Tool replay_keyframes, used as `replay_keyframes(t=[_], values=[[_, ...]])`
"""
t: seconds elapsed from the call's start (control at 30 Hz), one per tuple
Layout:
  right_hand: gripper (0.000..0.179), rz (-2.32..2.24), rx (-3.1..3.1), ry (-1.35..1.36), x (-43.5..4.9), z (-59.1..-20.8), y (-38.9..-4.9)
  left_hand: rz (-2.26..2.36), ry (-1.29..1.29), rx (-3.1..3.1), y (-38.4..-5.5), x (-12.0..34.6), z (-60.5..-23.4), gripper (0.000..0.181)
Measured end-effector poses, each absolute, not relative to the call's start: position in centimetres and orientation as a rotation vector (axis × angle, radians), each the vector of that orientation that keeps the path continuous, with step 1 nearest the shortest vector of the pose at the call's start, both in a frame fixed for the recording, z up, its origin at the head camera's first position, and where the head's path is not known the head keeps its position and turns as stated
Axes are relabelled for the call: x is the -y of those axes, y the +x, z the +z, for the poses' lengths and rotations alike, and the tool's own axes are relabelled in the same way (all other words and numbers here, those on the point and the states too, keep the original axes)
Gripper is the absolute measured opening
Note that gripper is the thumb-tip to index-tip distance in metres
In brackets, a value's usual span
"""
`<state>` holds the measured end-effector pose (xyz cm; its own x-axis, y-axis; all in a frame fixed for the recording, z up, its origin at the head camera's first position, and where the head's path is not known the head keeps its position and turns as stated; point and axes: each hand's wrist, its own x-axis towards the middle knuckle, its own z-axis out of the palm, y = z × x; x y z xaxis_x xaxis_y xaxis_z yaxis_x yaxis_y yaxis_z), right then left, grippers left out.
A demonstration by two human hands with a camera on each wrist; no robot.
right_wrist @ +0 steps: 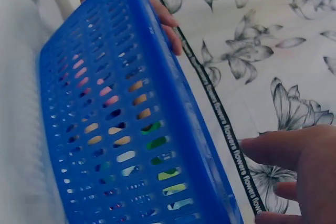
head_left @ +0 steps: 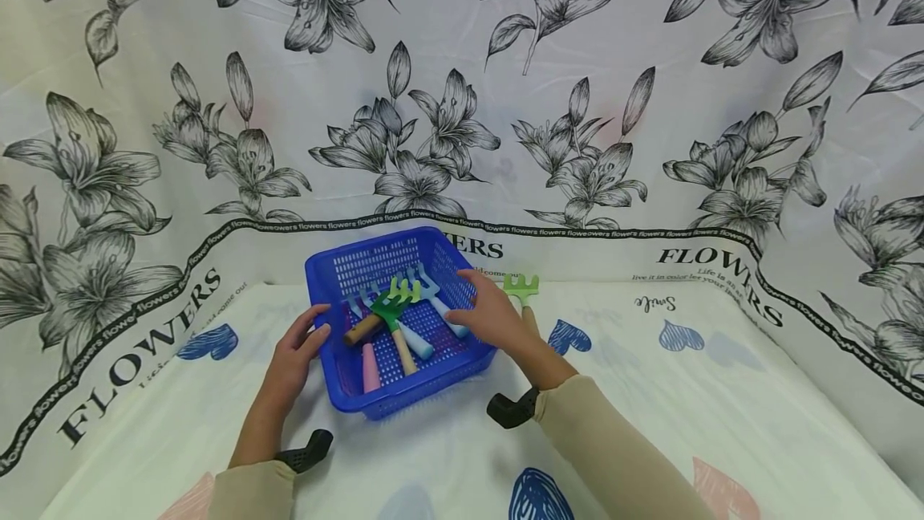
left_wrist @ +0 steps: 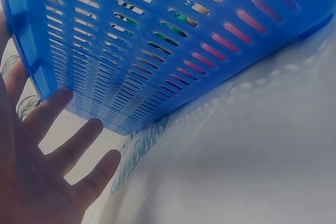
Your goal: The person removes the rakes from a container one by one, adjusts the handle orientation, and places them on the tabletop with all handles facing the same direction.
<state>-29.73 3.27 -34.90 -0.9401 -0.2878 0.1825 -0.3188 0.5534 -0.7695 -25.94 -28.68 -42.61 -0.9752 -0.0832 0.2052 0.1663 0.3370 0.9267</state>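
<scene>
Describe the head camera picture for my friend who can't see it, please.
A person's left hand and right hand are at opposite sides of a blue basket holding small toothed tools, some green or light blue. Another light-green tool lies outside, beyond the right hand, on white cloth with hearts; flower-printed cloth hangs behind.

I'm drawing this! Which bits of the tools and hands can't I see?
Light-green garden fork: head view, handle's lower end hidden by the right hand.
Tools in the blue basket: right wrist view, mostly hidden by slotted wall.
Left hand: left wrist view, cut off by the left edge.
</scene>
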Motion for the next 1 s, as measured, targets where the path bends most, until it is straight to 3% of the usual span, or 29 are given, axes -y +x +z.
replay_keyframes(t=[0.53,0.73,1.0], values=[[0.081,1.331,3.057,0.616,-1.2,-35.9,-32.5,-1.679,-0.054,2.383,-25.7,28.5,-42.5,0.055],[0.077,1.452,3.17,0.58,-1.4,-35.7,-32.8,-1.698,-0.086,2.363,-25.8,28.4,-42.5,0.054],[0.064,1.157,3.355,0.752,-1.0,-36.0,-32.9,-1.677,-0.092,2.366,-26.0,28.7,-43.0,0.054]])
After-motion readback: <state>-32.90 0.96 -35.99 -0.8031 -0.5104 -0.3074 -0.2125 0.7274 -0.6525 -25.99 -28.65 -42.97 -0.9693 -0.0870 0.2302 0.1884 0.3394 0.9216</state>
